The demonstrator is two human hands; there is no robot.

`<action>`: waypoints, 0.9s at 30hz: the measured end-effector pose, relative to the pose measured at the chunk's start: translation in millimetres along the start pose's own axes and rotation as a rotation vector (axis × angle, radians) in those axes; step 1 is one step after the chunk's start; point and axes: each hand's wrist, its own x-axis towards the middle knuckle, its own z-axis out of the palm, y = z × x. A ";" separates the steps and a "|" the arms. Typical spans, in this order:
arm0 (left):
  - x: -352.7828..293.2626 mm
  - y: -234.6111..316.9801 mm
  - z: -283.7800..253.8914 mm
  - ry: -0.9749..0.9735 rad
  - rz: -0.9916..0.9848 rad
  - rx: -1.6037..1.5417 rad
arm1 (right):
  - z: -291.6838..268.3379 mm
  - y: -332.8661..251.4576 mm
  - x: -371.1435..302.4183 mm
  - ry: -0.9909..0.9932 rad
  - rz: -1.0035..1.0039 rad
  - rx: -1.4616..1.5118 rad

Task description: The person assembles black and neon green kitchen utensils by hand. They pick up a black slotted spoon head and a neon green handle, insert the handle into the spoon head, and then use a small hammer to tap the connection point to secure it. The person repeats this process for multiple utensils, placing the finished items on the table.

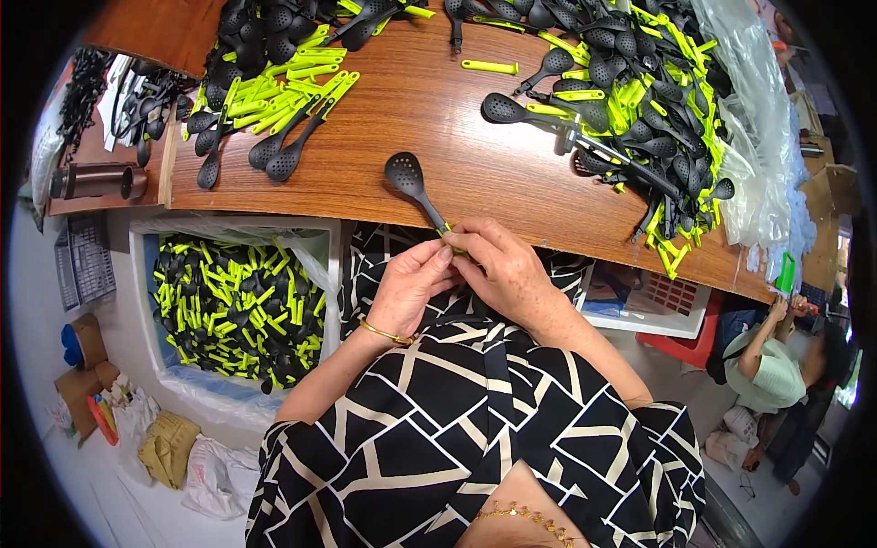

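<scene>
Just past the table's near edge, a black slotted spoon points away from me, its perforated head over the wood. My left hand and my right hand pinch its handle end between thumbs and fingers. A sliver of bright green shows at the handle beside my fingertips; the rest of that end is hidden. Further off lie a loose green handle sleeve and, on the left, a heap of green handle sleeves with black spoons. Two spoons with green handles lie at that heap's near side.
A big pile of black utensils and green sleeves covers the table's right, with a metal tool with black grip across it. Left below, a white bin is full of green-handled utensils. A thermos lies far left. Another person is at right.
</scene>
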 end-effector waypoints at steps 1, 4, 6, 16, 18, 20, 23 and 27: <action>-0.4 0.9 -1.4 0.001 -0.007 0.010 | 0.2 0.8 0.4 0.008 -0.018 -0.017; -0.9 4.0 -2.7 -0.056 -0.045 0.006 | -1.0 7.7 4.1 0.004 -0.089 -0.056; -7.5 10.5 1.4 -0.076 0.003 0.241 | -9.5 16.1 9.5 -0.033 -0.152 -0.072; -22.0 48.6 -8.7 0.226 0.493 1.487 | -42.1 54.7 62.6 -0.490 -0.354 0.081; -6.3 21.1 -23.3 0.192 0.490 1.185 | -42.0 52.3 72.4 -0.540 -0.342 0.109; 6.6 13.2 -20.1 0.055 0.285 0.975 | -42.4 48.6 76.5 -0.571 -0.294 0.104; 15.6 -5.3 -9.6 0.019 0.191 0.446 | -46.6 46.5 89.9 -0.595 -0.324 0.069; 12.1 -5.2 4.3 0.052 0.186 0.340 | -50.0 54.7 98.8 -0.533 -0.439 0.025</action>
